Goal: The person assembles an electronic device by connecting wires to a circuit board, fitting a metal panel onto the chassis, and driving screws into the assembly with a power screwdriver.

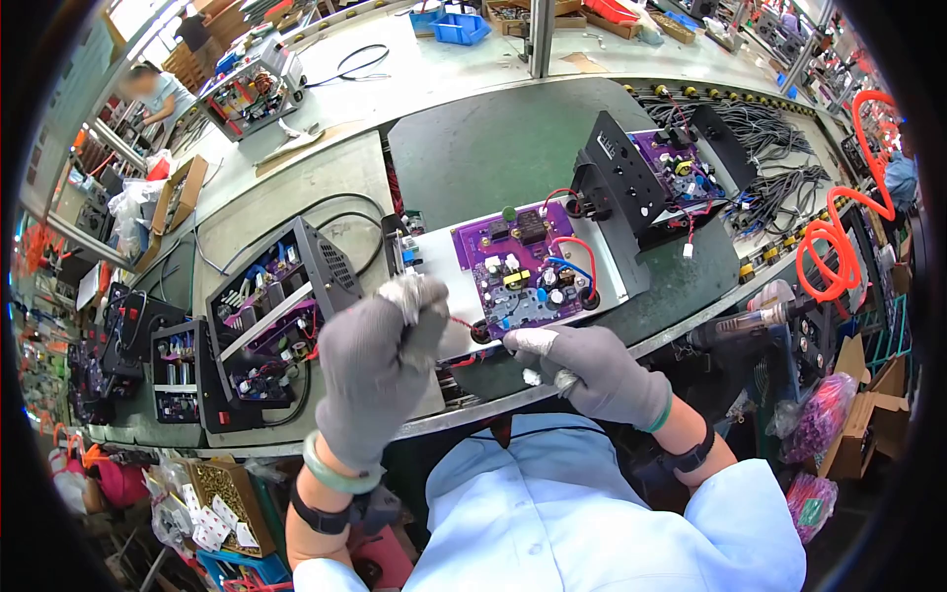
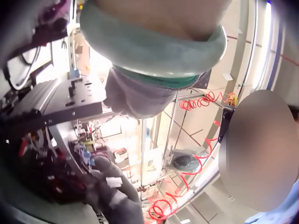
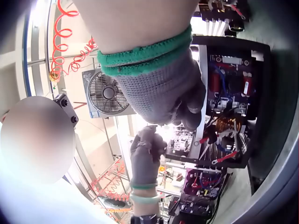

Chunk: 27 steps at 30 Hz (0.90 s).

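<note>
My gloved left hand (image 1: 380, 360) is left of the purple circuit board (image 1: 490, 281), fingers curled, pinching a thin red wire (image 1: 460, 323) by the board's lower left corner. This wire runs to a round black grommet (image 1: 480, 333) at the edge of the pale metal plate (image 1: 439, 247) under the board. My gloved right hand (image 1: 607, 375) is at the plate's near edge, index finger reaching toward the board's lower corner and other fingers bent; I cannot tell whether it grips anything. White wrapping covers some fingertips. In the right wrist view, the left hand (image 3: 145, 161) appears beyond the right hand (image 3: 161, 91).
A black panel (image 1: 617, 168) stands upright at the plate's right end, with another purple-board unit (image 1: 681, 163) behind. Open black units (image 1: 286, 296) stand left. Black cables (image 1: 769, 138) lie back right; an orange coiled hose (image 1: 829, 257) hangs at right.
</note>
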{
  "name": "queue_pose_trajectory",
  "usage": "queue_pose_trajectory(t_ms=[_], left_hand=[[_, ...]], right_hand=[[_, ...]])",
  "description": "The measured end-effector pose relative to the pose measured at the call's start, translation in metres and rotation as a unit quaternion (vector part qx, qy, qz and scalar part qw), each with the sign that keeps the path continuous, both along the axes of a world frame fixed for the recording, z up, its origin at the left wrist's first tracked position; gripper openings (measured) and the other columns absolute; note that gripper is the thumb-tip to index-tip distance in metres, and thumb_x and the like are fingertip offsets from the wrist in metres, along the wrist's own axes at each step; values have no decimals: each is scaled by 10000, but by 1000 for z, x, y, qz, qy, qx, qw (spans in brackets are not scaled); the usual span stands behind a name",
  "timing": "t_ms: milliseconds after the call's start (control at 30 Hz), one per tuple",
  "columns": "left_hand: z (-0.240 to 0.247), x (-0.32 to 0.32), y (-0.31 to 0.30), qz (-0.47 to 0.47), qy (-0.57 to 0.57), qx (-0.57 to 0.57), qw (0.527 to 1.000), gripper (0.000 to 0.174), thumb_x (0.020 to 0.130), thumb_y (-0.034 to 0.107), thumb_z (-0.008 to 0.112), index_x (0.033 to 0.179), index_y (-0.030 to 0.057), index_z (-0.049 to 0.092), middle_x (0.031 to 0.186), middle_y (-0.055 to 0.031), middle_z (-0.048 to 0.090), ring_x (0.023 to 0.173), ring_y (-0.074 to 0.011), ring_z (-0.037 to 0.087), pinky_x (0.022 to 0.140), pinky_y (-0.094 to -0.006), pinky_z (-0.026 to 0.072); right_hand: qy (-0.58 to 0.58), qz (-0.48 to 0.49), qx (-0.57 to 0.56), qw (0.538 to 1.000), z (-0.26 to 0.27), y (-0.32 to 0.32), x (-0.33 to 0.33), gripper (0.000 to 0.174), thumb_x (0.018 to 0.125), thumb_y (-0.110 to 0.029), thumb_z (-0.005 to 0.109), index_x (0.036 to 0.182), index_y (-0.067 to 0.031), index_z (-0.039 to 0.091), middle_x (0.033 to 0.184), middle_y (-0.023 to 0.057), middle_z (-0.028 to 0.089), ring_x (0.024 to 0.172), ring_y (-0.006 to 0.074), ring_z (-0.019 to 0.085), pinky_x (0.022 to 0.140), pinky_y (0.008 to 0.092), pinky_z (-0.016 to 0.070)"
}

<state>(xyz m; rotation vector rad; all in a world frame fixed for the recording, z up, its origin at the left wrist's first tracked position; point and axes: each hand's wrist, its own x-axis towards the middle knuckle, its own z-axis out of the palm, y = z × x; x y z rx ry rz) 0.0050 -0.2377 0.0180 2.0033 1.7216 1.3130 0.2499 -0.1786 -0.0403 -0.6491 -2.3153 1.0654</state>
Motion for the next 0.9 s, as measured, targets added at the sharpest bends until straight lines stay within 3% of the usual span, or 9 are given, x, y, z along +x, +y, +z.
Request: queue_pose_trajectory(t_ms=[167,233,300,500,567,633,733,833,900], left_hand=[[11,8,15,-43,14,-46,998,248,822,144,789,1023,12,729,913,-159,716,762,-284,717,680,-347,567],[10,16,24,-66,79,-37,994,260,854,226,759,1016,24,737,933,-152,706,779,-292,712,685,-356,565],[2,19,42,-84,89,-20,992,294,881,194,724,1133,42,720,915,-154,685,729,-295,688,652,-362,536],[-4,36,83,-25,93,-211,973,257,939,237,666,1101,41,704,801,-203,671,741,-354,685,659,-402,525],[-16,30,93,-24,102,-189,976,246,964,232,654,1064,13,700,780,-150,695,678,-267,676,652,-361,523],[-25,25,101,-47,-76,-293,952,252,985,223,653,1042,-18,698,787,-55,692,699,-126,619,682,-299,514],[-11,26,95,-111,-149,-294,938,247,996,205,648,1024,-36,695,825,8,652,768,-52,546,724,-253,493],[12,20,89,-224,-180,-372,883,227,991,185,645,1036,-33,689,840,9,649,790,-66,567,751,-255,492],[16,11,85,-220,-153,-370,890,194,986,164,636,1036,-17,683,820,4,648,794,-70,577,748,-265,495]], right_hand=[[-24,-4,-32,999,5,-7,-15,473,795,79,638,1238,-82,668,932,114,690,788,266,690,699,333,554],[-2,-16,98,995,-3,-4,-20,298,852,-66,702,1144,-124,719,885,78,678,736,261,679,661,348,557],[-9,-25,87,996,1,-4,-23,202,847,-110,732,1049,-114,742,888,76,683,744,265,686,659,357,562],[35,-70,55,995,-4,-6,-24,190,847,-105,740,1032,-66,733,963,102,691,793,276,703,693,348,568],[121,-73,-64,988,-6,-6,-25,214,841,-97,748,1046,-42,729,967,110,681,797,276,698,699,337,561],[134,-62,-88,985,-13,-8,-27,230,840,-88,747,1064,-41,726,944,112,674,794,273,693,695,337,555],[133,-29,-103,985,-15,-9,-37,268,844,-75,741,1109,-41,713,905,117,661,781,269,686,681,345,545],[118,-6,-65,991,-4,-9,-49,280,855,-70,729,1129,-43,674,865,126,647,728,277,675,635,363,531],[79,-2,-33,996,-1,-6,-54,257,847,-89,740,1084,-46,652,859,127,650,701,298,674,606,373,528]])
